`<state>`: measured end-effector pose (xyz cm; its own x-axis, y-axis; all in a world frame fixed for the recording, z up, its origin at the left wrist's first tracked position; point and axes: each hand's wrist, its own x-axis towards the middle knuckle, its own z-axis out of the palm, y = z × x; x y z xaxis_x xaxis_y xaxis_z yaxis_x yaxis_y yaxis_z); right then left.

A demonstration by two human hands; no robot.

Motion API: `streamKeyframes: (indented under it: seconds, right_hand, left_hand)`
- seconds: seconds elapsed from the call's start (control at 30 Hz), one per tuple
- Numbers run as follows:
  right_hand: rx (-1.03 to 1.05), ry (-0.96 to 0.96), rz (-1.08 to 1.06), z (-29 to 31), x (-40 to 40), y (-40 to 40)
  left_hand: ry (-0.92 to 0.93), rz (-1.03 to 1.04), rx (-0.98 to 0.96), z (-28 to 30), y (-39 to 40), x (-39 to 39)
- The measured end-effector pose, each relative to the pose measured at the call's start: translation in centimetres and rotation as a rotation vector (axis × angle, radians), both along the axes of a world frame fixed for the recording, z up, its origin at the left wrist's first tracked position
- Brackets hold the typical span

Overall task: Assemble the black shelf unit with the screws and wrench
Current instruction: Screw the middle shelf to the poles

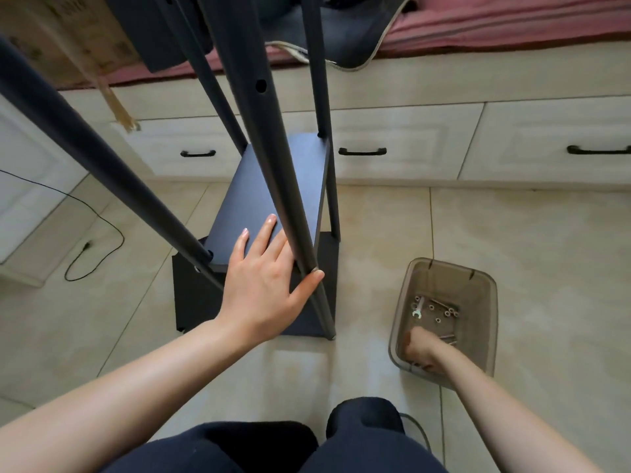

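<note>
The black shelf unit (273,186) stands on the tiled floor in front of me, with tall black poles rising toward the camera and two shelf boards low down. My left hand (263,278) lies flat on the upper board, thumb against the near right pole (290,199). My right hand (421,349) reaches into a translucent plastic tub (478,285) on the floor at the right, fingers curled down among the screws (444,312). A small silver wrench (417,310) lies in the tub beyond the hand. Whether the fingers hold a screw is hidden.
Cream drawer fronts with black handles (362,151) run along the back under a bed with a red cover. A black cable (85,247) trails on the floor at the left. My dark-trousered knees (307,442) fill the bottom edge.
</note>
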<state>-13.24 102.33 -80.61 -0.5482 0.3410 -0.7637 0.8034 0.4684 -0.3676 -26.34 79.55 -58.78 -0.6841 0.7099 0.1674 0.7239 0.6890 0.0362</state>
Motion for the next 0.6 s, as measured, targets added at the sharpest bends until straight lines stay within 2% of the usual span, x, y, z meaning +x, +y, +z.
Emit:
streamKeyframes:
  seconds: [0.07, 0.3, 0.6]
  right_hand:
    - [0.049, -0.044, 0.115, -1.4, -0.2, -0.3]
    - [0.198, -0.142, 0.266, -1.8, -0.9, -0.3]
    - [0.332, -0.119, 0.402, -2.1, -1.3, 0.0]
  left_hand:
    - [0.01, 0.008, -0.006, -0.1, 0.0, 0.0]
    - [0.009, 0.024, 0.004, -0.1, 0.3, 0.1]
    - [0.019, 0.019, 0.016, -0.4, 0.1, 0.1]
